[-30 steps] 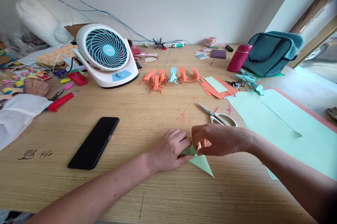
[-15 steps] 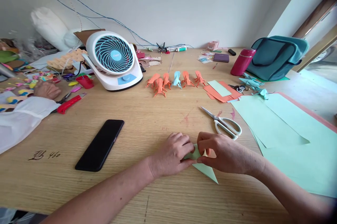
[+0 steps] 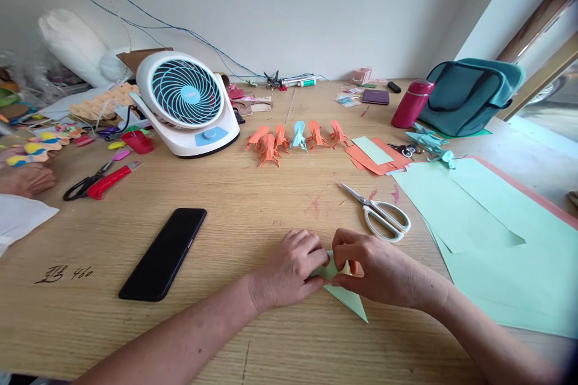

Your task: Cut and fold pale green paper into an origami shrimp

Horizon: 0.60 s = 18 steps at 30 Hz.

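Note:
My left hand and my right hand meet over a small folded piece of light green paper on the wooden table. Both hands pinch the paper with curled fingers. A pointed corner of the paper sticks out below my right hand toward the table's near edge; the upper part of it is hidden between my fingers.
White-handled scissors lie just beyond my right hand, large green sheets to the right. A black phone lies to the left. Folded paper figures, a fan, a red bottle and a teal bag stand farther back. Another person's hand rests at far left.
My hands stay on the green paper, my right fingers shifting slightly over it. The other person's hand at the left has drawn back from the red cutter, uncovering black scissors beside it.

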Tool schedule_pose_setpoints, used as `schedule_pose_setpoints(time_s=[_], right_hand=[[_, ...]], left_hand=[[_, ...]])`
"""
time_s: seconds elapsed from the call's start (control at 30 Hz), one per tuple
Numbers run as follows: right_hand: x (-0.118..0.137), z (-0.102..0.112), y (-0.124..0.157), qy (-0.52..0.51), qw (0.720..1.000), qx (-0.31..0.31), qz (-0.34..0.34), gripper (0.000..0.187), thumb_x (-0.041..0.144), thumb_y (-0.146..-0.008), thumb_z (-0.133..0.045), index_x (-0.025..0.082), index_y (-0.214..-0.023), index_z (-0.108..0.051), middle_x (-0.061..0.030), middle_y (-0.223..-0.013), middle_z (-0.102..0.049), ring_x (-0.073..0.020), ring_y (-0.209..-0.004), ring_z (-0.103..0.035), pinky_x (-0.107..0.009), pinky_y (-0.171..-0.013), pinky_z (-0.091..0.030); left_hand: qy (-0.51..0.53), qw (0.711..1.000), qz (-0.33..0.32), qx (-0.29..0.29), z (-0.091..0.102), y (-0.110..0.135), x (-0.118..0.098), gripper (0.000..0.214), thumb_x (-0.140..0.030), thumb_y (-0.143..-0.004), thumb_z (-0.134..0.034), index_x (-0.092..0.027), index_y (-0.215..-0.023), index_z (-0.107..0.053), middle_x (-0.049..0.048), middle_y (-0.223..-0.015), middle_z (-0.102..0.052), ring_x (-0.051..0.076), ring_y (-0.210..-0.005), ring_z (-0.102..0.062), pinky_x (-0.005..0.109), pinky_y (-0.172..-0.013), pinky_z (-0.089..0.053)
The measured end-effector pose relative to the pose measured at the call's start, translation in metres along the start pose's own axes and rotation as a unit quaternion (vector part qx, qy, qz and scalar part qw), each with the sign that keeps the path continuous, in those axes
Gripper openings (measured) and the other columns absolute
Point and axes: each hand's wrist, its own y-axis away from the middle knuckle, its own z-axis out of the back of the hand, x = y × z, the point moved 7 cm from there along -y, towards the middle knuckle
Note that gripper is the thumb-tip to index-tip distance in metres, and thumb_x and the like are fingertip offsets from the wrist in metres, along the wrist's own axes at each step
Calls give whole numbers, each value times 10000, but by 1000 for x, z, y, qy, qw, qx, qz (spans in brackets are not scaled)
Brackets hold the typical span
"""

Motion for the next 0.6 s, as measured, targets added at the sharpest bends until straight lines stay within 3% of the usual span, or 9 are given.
schedule_pose_setpoints(time_s=[0.17, 0.6], right_hand=[[-4, 1, 0, 1, 1000, -9, -12, 215, 305, -853, -721, 197, -707, -605, -17, -890, -609, -111, -646, -562, -268, -604, -437], [-1, 6, 2, -16, 998, -45, 31, 153, 171, -887, -654, 175, -753, -579, -26, -910, -582, -128, -723, -581, -279, -675, -464]], left_hand=[[11, 1000, 3, -2, 1, 1, 0, 253, -422, -933, -616, -173, -895, -592, 57, -927, -588, 209, -859, -515, 352, -782, -411], [24, 999, 21, -37, 9, 5, 1, 134, -227, -888, -677, -162, -856, -564, 42, -916, -591, 195, -857, -520, 336, -772, -428]])
